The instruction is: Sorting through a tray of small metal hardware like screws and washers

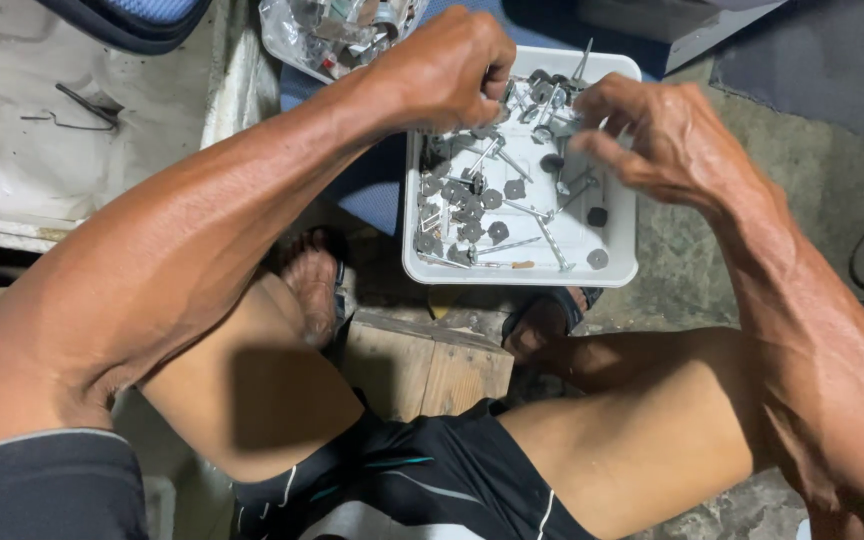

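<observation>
Dozens of long steel screws with round grey washers (482,205) lie loose in the shallow white plastic tray (620,262), which sits on the concrete floor (812,170) at twelve o'clock from your knees. Your left hand (444,68) hovers over the tray's ten o'clock corner, its fingers curled closed on what looks like one screw, though the grip itself is hidden. Your right hand (667,135) hangs over the two o'clock side, fingers half open and pinching toward the pile; whether they hold anything you cannot tell from here.

These pieces look light, stiff and slick, with sharp tips, so they should lift best by the shank just under the washer.

At eleven o'clock beyond the tray rests a clear plastic bag of metal parts (337,30). A wooden block (422,365) stands between your sandalled feet at six o'clock from the tray.
</observation>
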